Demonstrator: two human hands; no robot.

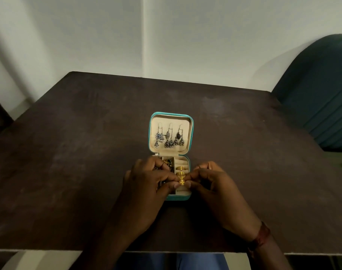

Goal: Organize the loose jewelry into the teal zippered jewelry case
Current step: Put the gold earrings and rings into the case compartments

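**Head view: two hands press a gold ring into the teal case**

Head view shows both thumbs and first fingers pinched close on one small gold ring [181, 182]. The left hand [146, 184] holds it from one side and the right hand [211, 182] from the other. The ring sits over the ring rolls [181, 190] on the right side of the case's lower half. Two more gold rings [180, 171] are already tucked in the rolls just behind it.

The ring looks tiny, light, hard and smooth, so I think it could slip away easily. Its sides seem the best place to hold it, as the fingers do. The rolls look soft and should squeeze it snug.

The teal jewelry case [191, 131] lies open and flat. Silver dangly earrings [170, 137] hang inside its lid. The left pockets hold dark pieces, partly hidden by the left hand.

The case walls are low and close to the fingers, so moves there should be small. The dark table [68, 152] has lots of room all around. A teal chair [318, 94] stands well apart at the far right.
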